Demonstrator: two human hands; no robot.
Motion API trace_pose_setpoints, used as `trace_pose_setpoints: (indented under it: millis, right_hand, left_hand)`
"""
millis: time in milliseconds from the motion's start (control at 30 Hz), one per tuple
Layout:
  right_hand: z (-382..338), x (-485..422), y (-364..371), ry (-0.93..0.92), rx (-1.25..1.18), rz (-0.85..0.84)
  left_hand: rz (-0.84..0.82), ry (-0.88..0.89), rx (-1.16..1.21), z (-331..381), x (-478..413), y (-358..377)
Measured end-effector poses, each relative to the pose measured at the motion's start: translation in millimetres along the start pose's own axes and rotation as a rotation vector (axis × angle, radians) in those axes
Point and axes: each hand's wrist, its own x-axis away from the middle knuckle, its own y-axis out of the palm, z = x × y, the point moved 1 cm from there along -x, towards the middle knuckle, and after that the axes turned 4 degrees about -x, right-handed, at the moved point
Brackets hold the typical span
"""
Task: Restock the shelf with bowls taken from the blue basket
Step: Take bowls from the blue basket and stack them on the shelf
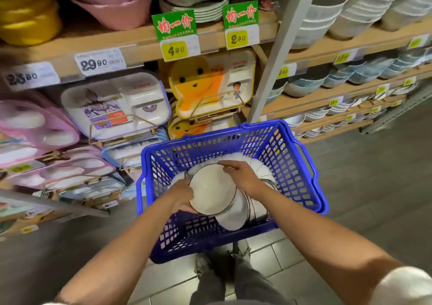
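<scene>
White bowl [211, 189], thin dark rim, tilted toward camera, atop stack inside blue basket [301, 164]. Left hand [181, 196] grips its left edge; right hand [240, 176] pinches upper right rim. More white bowls [245, 207] nested on side beneath, count unclear. Shelf [131, 45] above blurred; basket's near wall cut by forearms.

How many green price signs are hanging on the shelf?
2. One green sign reads 4.90 and hangs above the yellow cartoon tray; the other green sign reads 2.90, just to its right. Others may lie outside the view.
</scene>
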Motion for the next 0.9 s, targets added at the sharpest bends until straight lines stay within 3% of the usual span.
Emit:
trace_pose_setpoints:
  millis: [67, 167, 367, 533, 633, 900]
  right_hand:
    - [-23.3, 9.4, -6.1, -0.005, -0.259, -0.011]
    - [-63.9, 23.5, -18.3, -0.054, -0.435, 0.048]
    - [-124.4, 59.8, -63.9, -0.171, -0.727, 0.208]
    - [-155.9, 91.9, -110.0, -0.316, -0.942, 0.329]
    - [-167.2, 109.0, -138.0, -0.366, -1.009, 0.424]
    - [-173.7, 148.2, -247.1, -0.486, -0.964, 0.618]
  left_hand:
    - [-0.024, 0.077, -0.053, 25.3, 15.9, -18.5]
    - [-0.052, 0.134, 0.098, 67.4, 44.7, -37.6]
    - [0.181, 0.38, 0.262, 140.2, 96.0, -24.3]
    - [0.189, 0.591, 0.717, 188.2, 130.3, 29.7]
    - [0.162, 0.634, 0.883, 218.9, 143.7, 65.6]
    - [0.414, 0.862, 1.02, 309.5, 177.4, 174.0]
